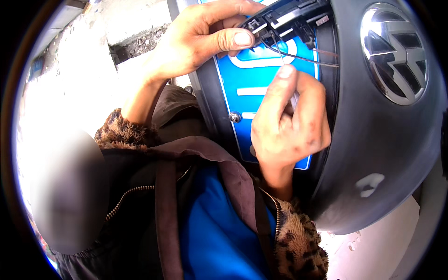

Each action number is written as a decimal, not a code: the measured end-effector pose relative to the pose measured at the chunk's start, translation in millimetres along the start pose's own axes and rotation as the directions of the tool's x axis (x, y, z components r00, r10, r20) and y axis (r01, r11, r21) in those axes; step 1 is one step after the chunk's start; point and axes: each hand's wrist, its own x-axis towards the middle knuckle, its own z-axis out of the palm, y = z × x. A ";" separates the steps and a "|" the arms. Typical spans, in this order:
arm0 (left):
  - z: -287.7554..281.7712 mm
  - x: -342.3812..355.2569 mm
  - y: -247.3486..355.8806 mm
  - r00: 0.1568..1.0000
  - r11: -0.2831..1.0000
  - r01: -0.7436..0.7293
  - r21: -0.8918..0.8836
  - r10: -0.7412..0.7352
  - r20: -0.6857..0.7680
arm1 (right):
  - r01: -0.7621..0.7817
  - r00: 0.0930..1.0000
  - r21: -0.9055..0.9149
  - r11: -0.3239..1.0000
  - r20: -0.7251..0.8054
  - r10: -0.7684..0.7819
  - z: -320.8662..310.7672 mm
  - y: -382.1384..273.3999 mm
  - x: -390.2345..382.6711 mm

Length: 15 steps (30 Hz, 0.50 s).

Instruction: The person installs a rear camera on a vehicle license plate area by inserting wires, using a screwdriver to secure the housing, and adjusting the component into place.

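Note:
My left hand (200, 44) grips a black plastic housing (303, 32) at the top, its thumb pressed on the near end beside small clips. My right hand (291, 119) is closed on a slim tool (294, 100), whose thin shaft points up into the housing. Dark thin wires (317, 62) run from there toward the right. Beneath both hands is a blue number plate (242, 74) with white markings and a bolt (235, 117) at its left side.
A dark grey vehicle panel (373, 140) with a round chrome emblem (393, 53) and a pale worn patch curves along the right. At the upper left is sunlit pale ground (79, 56) with a broken, dark rubble-filled gap (135, 49).

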 end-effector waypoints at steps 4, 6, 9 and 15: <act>2.3 0.2 0.3 0.999 0.999 -0.028 0.038 0.028 -0.020 | -0.143 0.988 -0.027 0.989 0.050 0.144 0.5 -0.8 -0.5; 0.7 1.7 0.0 0.999 0.999 -0.049 0.023 0.049 -0.005 | -0.106 0.991 -0.017 0.994 0.077 0.107 0.1 -1.0 0.5; -3.4 2.4 0.7 0.997 0.991 -0.081 0.110 0.079 0.016 | -0.057 0.990 -0.025 0.998 0.126 0.059 -1.2 -0.9 1.7; -1.4 1.5 -4.1 0.998 0.995 -0.068 0.070 0.068 -0.001 | -0.022 0.994 -0.055 0.998 0.105 0.027 -0.5 -3.2 1.9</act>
